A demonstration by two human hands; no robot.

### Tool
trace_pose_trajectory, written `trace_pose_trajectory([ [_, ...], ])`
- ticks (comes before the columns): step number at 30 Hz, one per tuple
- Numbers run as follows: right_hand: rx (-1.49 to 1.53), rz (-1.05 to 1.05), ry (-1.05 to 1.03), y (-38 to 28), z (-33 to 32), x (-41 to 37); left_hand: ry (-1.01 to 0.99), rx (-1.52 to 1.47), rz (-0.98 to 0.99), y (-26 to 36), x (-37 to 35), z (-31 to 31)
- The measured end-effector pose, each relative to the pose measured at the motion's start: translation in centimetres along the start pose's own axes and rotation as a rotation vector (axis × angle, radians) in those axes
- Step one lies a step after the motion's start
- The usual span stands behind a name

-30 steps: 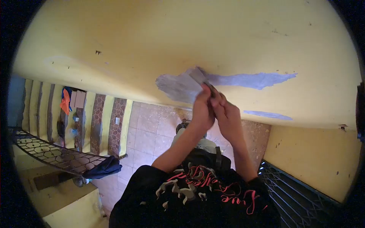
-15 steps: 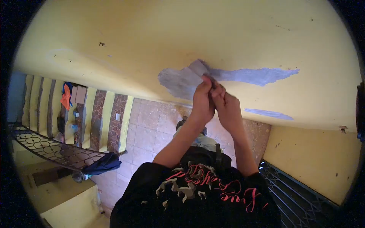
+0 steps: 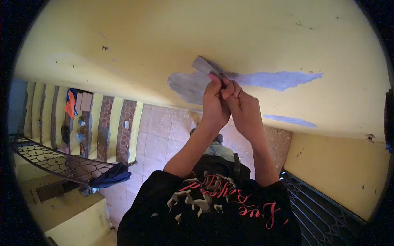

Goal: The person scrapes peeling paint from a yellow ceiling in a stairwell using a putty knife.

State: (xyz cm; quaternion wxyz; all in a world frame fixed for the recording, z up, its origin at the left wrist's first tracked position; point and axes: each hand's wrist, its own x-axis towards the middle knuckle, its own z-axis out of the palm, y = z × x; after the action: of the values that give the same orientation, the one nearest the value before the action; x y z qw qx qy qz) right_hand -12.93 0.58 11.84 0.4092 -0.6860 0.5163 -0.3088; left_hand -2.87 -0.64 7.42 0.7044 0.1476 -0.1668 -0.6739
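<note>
Both hands are close together in front of the yellow wall (image 3: 254, 33). Closed fingers of my left hand (image 3: 216, 100) grip a flat grey piece (image 3: 202, 64), perhaps a scraper blade. My right hand (image 3: 245, 108) touches the left one, its fingers curled round the lower end of the piece, which is largely hidden. The far edge of the piece lies at the upper border of a bare grey patch (image 3: 186, 86). From there the patch stretches right as a ragged bluish strip (image 3: 275, 80). Below it is a smaller bare patch (image 3: 289, 120).
Stairs (image 3: 106, 127) rise at the left, with an orange cloth (image 3: 71, 104) and cardboard (image 3: 84, 101) on them. A metal railing (image 3: 53, 162) carries a dark cloth (image 3: 111, 175). Tiled floor (image 3: 156, 127) lies below. A folding metal gate (image 3: 316, 205) stands at the lower right.
The grey piece and both hands have shifted a little left, and the piece's far edge sits slightly higher on the wall. Both hands keep their hold.
</note>
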Motion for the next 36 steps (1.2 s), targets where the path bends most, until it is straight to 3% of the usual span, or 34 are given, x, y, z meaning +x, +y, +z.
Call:
trace_pose_trajectory([
  [4, 0.023, -0.062, 0.023, -0.2, -1.0, -3.1, -0.042, -0.090, -0.172, -0.9, -2.6, 0.6],
  [7, -0.083, 0.064, -0.002, 0.2, -0.6, -1.8, 0.027, -0.057, -0.112, -1.5, -1.6, 0.1],
  [9, 0.020, 0.017, 0.044, 0.2, -0.1, -1.9, 0.069, -0.004, -0.124, -1.0, -1.6, -0.3],
  [12, -0.103, -0.026, 0.009, -0.2, -0.3, -2.7, -0.064, -0.096, -0.199, -0.7, -2.0, 0.3],
  [14, -0.181, -0.041, 0.138, -0.5, 0.5, -1.8, -0.029, -0.041, -0.130, -0.7, -0.3, 0.0],
  [17, -0.075, 0.064, 0.013, 0.1, -1.0, -3.2, 0.033, 0.012, -0.117, -1.3, -2.2, 0.8],
  [19, 0.010, 0.012, 0.047, 0.2, -0.6, -3.6, -0.063, -0.102, -0.250, -1.5, -3.2, 1.3],
  [21, -0.017, 0.049, 0.143, 0.1, 0.7, -2.5, 0.058, -0.099, -0.274, -1.2, -2.9, 0.5],
  [23, 0.045, 0.125, 0.098, 1.3, 1.0, -2.6, 0.009, 0.059, -0.123, -1.2, -1.6, -0.6],
  [26, 0.072, -0.098, 0.052, -1.1, -0.8, -3.9, 0.023, -0.047, -0.194, 0.4, -2.7, 2.0],
  [29, -0.074, -0.027, 0.008, -1.2, 0.4, 0.3, 0.087, 0.035, -0.115, 0.3, -1.8, 0.2],
  [31, -0.167, -0.027, -0.022, -1.1, 0.0, -0.8, 0.036, -0.084, -0.083, 1.2, -1.7, 1.3],
  [33, -0.026, 0.005, -0.049, -1.4, -0.3, -3.5, -0.021, -0.064, -0.116, 0.7, -3.4, 1.1],
  [36, -0.092, 0.063, -0.080, -0.4, -0.1, -3.8, 0.043, -0.034, -0.225, -1.3, -4.3, -0.2],
])
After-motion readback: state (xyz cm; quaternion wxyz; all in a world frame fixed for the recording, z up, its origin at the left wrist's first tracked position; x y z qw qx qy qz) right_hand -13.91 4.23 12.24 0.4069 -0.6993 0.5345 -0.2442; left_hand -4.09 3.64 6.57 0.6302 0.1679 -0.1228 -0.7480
